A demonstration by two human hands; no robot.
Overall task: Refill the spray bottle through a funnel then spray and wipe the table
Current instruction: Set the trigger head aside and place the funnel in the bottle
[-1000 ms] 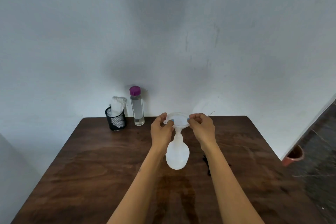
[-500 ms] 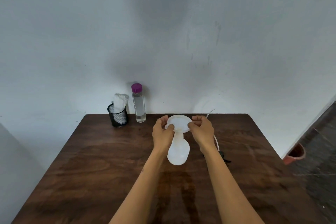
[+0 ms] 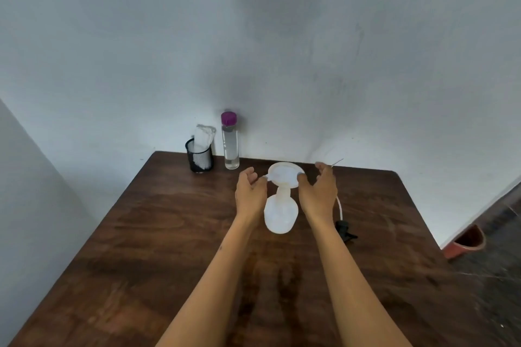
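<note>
A translucent white spray bottle (image 3: pixel 280 215) with a rounded, bulbous body and narrow neck stands upright near the middle of the dark wooden tabletop (image 3: pixel 146 248), a wide, shallow white funnel (image 3: pixel 285 174) seated in its mouth. The left hand (image 3: pixel 250 193) at its 9 o'clock and the right hand (image 3: pixel 320 196) at its 3 o'clock both flank the funnel with fingers spread, thumbs near the rim; whether they touch it is unclear. The black spray head (image 3: pixel 344 229) with its white tube lies at the bottle's 3 o'clock. At 11 o'clock stand a clear purple-capped bottle (image 3: pixel 230 144) and a black mesh cup (image 3: pixel 199 157) holding a white cloth (image 3: pixel 203 135).
</note>
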